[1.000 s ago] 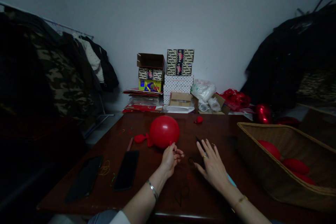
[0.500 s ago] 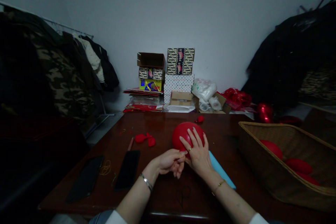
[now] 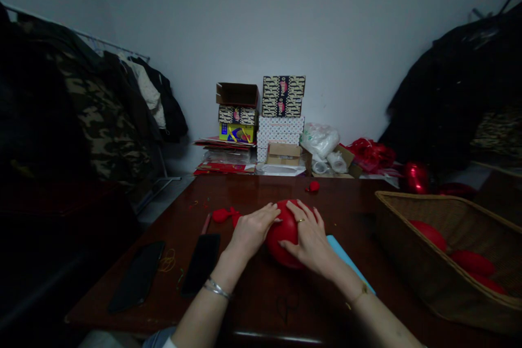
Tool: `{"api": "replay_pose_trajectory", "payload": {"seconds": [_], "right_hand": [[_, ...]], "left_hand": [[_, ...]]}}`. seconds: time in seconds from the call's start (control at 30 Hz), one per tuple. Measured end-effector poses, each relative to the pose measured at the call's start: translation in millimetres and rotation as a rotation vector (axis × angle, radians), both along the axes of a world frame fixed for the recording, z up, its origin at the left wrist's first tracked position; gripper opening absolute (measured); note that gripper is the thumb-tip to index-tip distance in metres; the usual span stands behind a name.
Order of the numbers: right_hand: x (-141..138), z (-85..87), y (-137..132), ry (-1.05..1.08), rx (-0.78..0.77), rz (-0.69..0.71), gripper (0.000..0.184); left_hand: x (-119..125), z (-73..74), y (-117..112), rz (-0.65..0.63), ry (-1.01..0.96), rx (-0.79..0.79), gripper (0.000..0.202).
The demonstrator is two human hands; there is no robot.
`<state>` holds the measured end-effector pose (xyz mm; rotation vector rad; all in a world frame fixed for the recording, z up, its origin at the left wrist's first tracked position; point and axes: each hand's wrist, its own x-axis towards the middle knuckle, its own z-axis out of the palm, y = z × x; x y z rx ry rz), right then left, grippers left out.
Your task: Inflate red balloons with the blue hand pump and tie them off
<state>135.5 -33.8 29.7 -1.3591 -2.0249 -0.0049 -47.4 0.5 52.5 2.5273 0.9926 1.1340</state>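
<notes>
A round, inflated red balloon (image 3: 283,242) is between my two hands above the dark wooden table. My left hand (image 3: 253,228) curves over its upper left side, fingertips on the rubber. From the right, my right hand (image 3: 310,236) presses against it with the fingers spread and the thumb across its front. The balloon's knot or neck does not show. Just left of my left hand lie small limp red balloons (image 3: 222,215), partly hidden by that hand. A light blue flat object (image 3: 350,263) lies partly under my right forearm.
A wicker basket (image 3: 424,288) with several red balloons (image 3: 471,262) stands at the right. Two dark phone-like slabs (image 3: 138,274) and yellow rubber bands (image 3: 167,260) lie at the left. Stacked boxes (image 3: 281,130) stand beyond the table's far edge. Another small red balloon (image 3: 313,186) lies near that edge.
My left hand has moved from the balloon's near end, where its fingers were pinched, up to its left side. The balloon has turned and come slightly nearer. My right hand has stayed on it.
</notes>
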Motion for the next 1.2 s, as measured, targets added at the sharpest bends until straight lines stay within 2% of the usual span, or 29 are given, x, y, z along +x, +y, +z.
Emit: {"api": "replay_pose_trajectory", "payload": {"seconds": [0.07, 0.13, 0.2, 0.27, 0.4, 0.53, 0.6, 0.7, 0.8, 0.9, 1.03, 1.07, 1.13, 1.2], "right_hand": [[7, 4.7, 1, 0.040, -0.052, 0.059, 0.079], [13, 6.9, 1, 0.114, -0.082, 0.096, 0.075], [18, 5.7, 1, 0.236, -0.064, 0.091, 0.067], [18, 0.9, 0, 0.304, 0.019, 0.038, 0.058], [0, -11.7, -9, 0.185, 0.194, -0.058, 0.052], [-27, -15.9, -14, -0.034, 0.246, -0.099, 0.069], [-34, -15.7, -11, -0.069, 0.257, -0.151, 0.077], [-33, -15.1, -3, 0.029, 0.210, -0.199, 0.068], [-22, -13.6, 6, 0.127, 0.094, -0.082, 0.061], [-12, -11.1, 9, 0.156, 0.017, 0.052, 0.080], [-3, -10.8, 7, 0.334, -0.186, 0.271, 0.105], [0, -12.3, 7, 0.330, -0.204, 0.281, 0.105], [9, -18.1, 7, 0.245, -0.156, 0.200, 0.096], [22, -28.5, 6, 0.165, -0.071, 0.056, 0.068]], "left_hand": [[2, -1.8, -1, -0.083, -0.008, 0.043, 0.032], [5, -4.0, -3, -0.128, -0.014, 0.065, 0.033], [8, -6.1, -4, -0.113, -0.050, 0.064, 0.032], [11, -8.3, -6, -0.059, -0.117, 0.046, 0.030], [16, -12.9, -8, 0.076, -0.278, -0.011, 0.028], [21, -14.4, -12, 0.229, -0.336, -0.118, 0.026], [23, -12.9, -13, 0.255, -0.315, -0.168, 0.024], [21, -9.3, -14, 0.206, -0.320, -0.213, 0.023], [17, -6.7, -12, 0.180, -0.268, -0.173, 0.025], [14, -7.1, -8, 0.090, -0.199, -0.083, 0.028], [14, -15.2, -2, -0.066, -0.122, -0.050, 0.029], [14, -18.1, -1, -0.072, -0.117, -0.066, 0.028], [14, -23.8, 3, -0.051, -0.119, -0.101, 0.024], [13, -27.8, 7, -0.013, -0.140, -0.118, 0.022]]}}
